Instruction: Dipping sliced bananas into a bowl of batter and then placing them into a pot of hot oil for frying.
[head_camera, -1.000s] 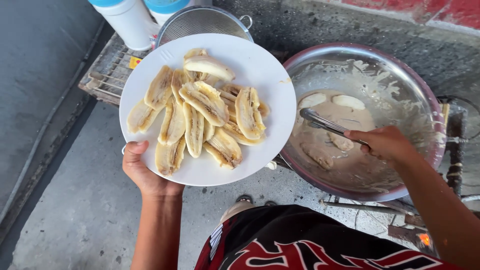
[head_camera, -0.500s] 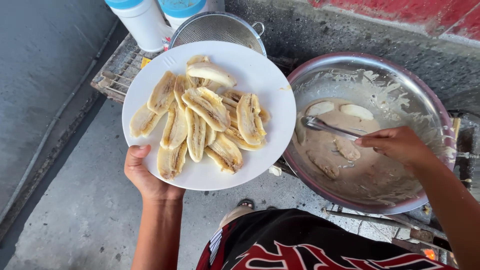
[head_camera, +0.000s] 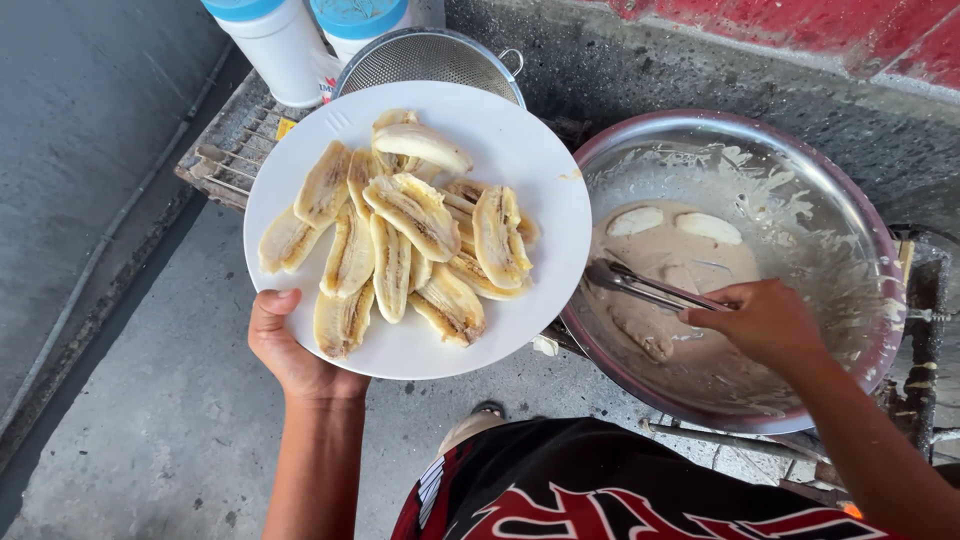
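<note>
One head-worn camera, looking steeply down — close over the work.

The single view sits above the person's own torso, whose black and red shirt (head_camera: 620, 490) fills the bottom edge, and faces forward and down onto the concrete ground. Both forearms enter from below: the left hand (head_camera: 290, 345) under a white plate (head_camera: 520, 160), the right hand (head_camera: 765, 320) over a metal bowl (head_camera: 860, 240) — all near. No second view shares the scene.
</note>
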